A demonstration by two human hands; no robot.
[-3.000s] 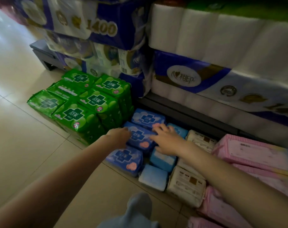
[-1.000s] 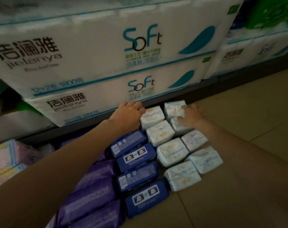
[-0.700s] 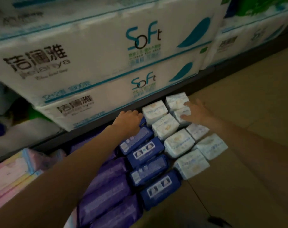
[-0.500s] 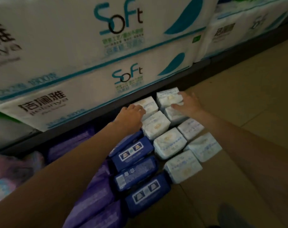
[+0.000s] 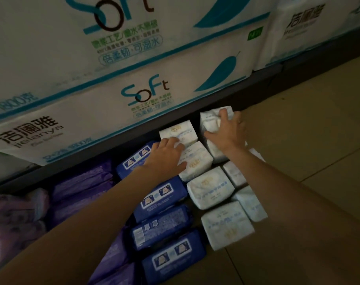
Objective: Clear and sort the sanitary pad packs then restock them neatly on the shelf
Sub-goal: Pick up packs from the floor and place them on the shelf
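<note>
Below tissue bales reading "Soft" and "jielanya", the left hand lies flat, fingers relaxed, on white packs while the right hand grasps the farthest pack on the floor.

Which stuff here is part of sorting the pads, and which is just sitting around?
Job: white pad packs; dark blue pad packs; purple pad packs; left hand; right hand.
Just there: big white "Soft" tissue bales; tiled floor.

Left hand hides part of a white pack — purple packs blurred, cut off at left edge.
</note>
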